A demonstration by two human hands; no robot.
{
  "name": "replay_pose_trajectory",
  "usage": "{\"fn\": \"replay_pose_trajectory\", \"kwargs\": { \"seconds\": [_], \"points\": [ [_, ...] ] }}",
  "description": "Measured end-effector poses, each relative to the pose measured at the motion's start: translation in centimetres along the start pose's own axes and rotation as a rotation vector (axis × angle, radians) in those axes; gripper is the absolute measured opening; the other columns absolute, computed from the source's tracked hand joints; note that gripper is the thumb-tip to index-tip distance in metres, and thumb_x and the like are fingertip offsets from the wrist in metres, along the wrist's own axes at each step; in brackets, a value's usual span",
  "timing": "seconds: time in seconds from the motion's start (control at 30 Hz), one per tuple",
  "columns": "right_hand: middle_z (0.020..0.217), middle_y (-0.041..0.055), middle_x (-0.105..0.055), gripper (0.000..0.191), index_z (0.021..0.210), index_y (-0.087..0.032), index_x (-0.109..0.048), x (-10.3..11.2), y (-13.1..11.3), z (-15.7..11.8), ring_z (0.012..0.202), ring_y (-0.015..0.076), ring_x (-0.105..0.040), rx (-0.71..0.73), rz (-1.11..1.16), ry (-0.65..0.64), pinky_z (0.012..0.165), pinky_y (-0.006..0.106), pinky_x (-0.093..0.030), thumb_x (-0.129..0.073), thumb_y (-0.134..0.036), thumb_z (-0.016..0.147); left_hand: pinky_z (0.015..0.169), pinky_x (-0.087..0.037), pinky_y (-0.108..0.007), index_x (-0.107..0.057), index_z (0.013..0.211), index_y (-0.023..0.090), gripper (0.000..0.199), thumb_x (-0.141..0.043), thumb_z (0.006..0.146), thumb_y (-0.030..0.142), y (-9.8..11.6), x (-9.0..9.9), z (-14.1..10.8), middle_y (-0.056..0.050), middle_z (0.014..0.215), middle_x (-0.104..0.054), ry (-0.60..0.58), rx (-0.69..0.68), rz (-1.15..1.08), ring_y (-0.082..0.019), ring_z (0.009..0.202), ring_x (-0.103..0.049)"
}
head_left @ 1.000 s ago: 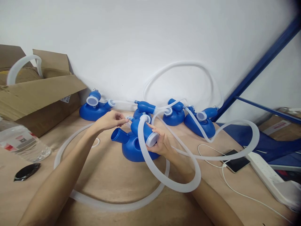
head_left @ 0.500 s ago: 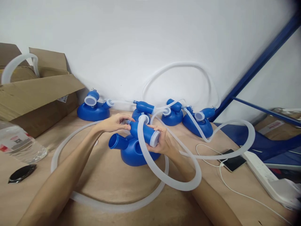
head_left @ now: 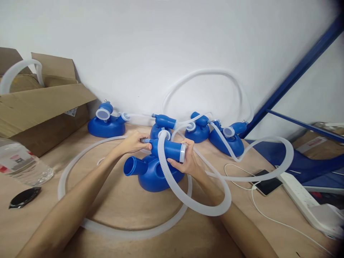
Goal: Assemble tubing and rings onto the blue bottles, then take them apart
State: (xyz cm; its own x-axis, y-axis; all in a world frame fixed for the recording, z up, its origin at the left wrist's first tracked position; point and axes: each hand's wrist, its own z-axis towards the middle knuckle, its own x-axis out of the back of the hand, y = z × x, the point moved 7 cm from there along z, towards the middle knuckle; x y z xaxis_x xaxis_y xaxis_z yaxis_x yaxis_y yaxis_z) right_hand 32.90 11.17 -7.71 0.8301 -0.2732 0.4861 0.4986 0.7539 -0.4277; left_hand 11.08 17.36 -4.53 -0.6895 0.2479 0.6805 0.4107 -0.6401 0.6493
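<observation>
A blue bottle-shaped funnel (head_left: 171, 149) with a white cap on its wide end lies sideways between my hands. My left hand (head_left: 137, 142) pinches its narrow neck. At the capped end, my right hand (head_left: 185, 157) grips it with the thumb underneath. Just below stands a blue urinal bottle (head_left: 153, 179) on the table, its open spout (head_left: 133, 166) tilted up to the left. A white corrugated hose (head_left: 174, 186) passes in front of the funnel and loops over my right forearm. Part of the urinal bottle is hidden behind the funnel and hose.
Several blue urinals with hoses, such as one (head_left: 106, 127) at left, stand along the wall. An opened cardboard box (head_left: 48, 111), a water bottle (head_left: 25, 163) and a dark round object (head_left: 24, 197) are left. A phone (head_left: 267, 184) and power strip (head_left: 301, 200) lie right.
The funnel has turned to lie more level, its capped end now facing right. My right hand has shifted slightly right and up around that end; my left hand keeps the neck.
</observation>
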Motion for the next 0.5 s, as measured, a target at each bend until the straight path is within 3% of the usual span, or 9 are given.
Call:
{"fn": "replay_pose_trajectory", "kwargs": {
  "seconds": [0.2, 0.37, 0.5],
  "points": [
    [0.12, 0.0096, -0.049, 0.071, 0.131, -0.028, -0.031, 0.24, 0.37, 0.28, 0.109, 0.0302, -0.062, -0.025, 0.027, -0.03, 0.09, 0.05, -0.06, -0.078, -0.051, 0.083, 0.056, -0.026, -0.027, -0.065, 0.066, 0.015, 0.053, -0.068, 0.082, 0.066, -0.25, -0.33, 0.11, 0.004, 0.056, -0.047, 0.065, 0.007, 0.014, -0.012, 0.057, -0.037],
    [0.115, 0.008, -0.051, 0.07, 0.128, -0.028, -0.034, 0.63, 0.29, 0.39, 0.101, 0.0298, -0.062, -0.027, 0.069, 0.009, 0.086, 0.051, -0.06, -0.081, -0.044, 0.079, 0.056, -0.02, -0.028, -0.05, 0.054, 0.017, 0.055, -0.07, 0.075, 0.064, -0.68, -0.66, 0.35, 0.006, 0.053, -0.034, 0.153, 0.052, 0.045, -0.01, 0.056, -0.03],
    [0.111, 0.008, -0.053, 0.069, 0.129, -0.029, -0.038, 0.65, 0.43, 0.17, 0.098, 0.0319, -0.062, -0.053, 0.08, 0.102, 0.085, 0.052, -0.059, -0.081, -0.044, 0.077, 0.057, -0.02, -0.029, -0.044, 0.053, 0.018, 0.055, -0.07, 0.074, 0.061, -0.94, -0.85, 0.82, 0.006, 0.055, -0.032, 0.144, 0.093, 0.062, -0.011, 0.059, -0.031]
  ]
}}
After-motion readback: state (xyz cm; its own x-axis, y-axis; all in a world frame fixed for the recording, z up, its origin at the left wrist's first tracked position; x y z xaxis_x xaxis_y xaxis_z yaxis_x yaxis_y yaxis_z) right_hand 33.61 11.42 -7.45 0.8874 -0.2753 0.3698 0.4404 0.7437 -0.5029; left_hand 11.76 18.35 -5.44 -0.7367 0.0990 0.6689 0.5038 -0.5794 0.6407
